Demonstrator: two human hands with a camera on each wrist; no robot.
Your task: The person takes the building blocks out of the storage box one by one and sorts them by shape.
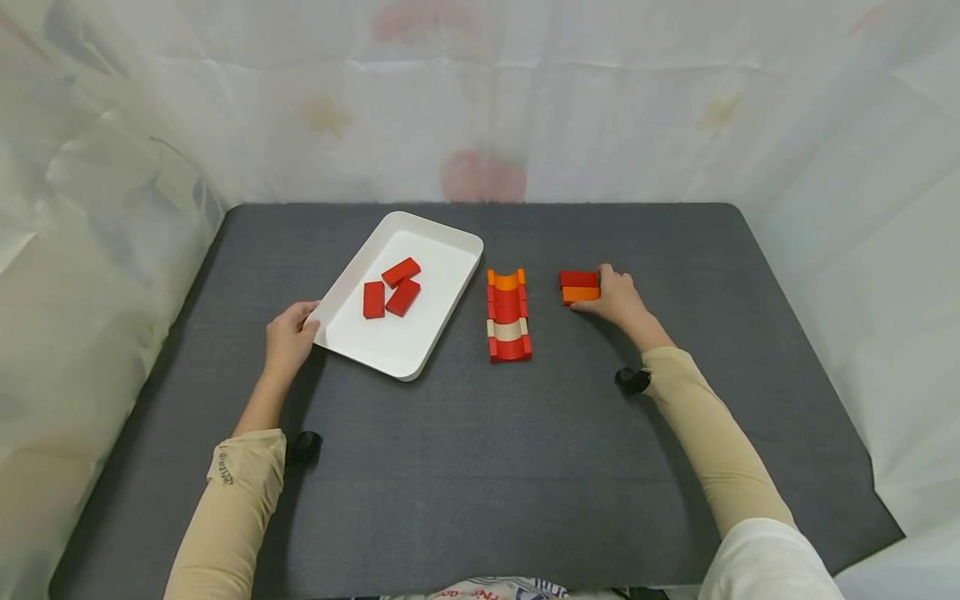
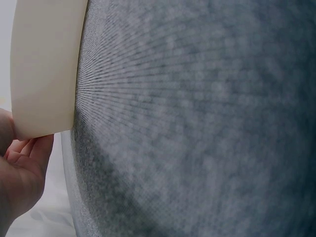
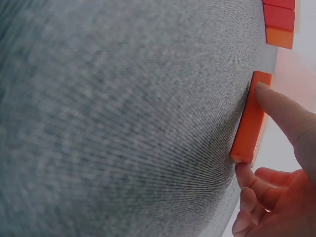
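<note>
Hands well apart on grey mat point(image 1: 480, 467), one to each side of block row point(image 1: 508, 315). Left hand point(image 1: 288, 337) at near left corner of white tray point(image 1: 442, 292), fingers curled against rim; from left wrist view, tray edge point(image 2: 44, 69) sitting right in crook of palm point(image 2: 19, 173), thumb behind and fingers below, gripping. Inside tray: three red blocks point(image 1: 392, 287) lying flat, bunched close together, two touching or nearly so. Right of tray, just beside it but apart: row of grooved pieces, orange at far end, then red, then pale, then red nearest, forming one channel running away from body. Further right, small pair point(image 1: 580, 287), red block behind, orange block point(image 1: 581, 294) in front, pressed side by side. Right hand point(image 1: 618, 298) against right end of that pair, fingertips touching both, thumb low along near side. Right wrist view closer in: orange block point(image 3: 252, 118) pinched, thumb point(image 3: 281, 108) on one long face, fingers point(image 3: 252, 185) curled under other end, block flat on mat. Whether red partner also gripped or merely touched, impossible to tell. Beige sleeves on both forearms, black wrist cameras point(image 1: 632, 381) resting near mat. Pale sheeting point(image 1: 480, 100) hung round back and sides.
</note>
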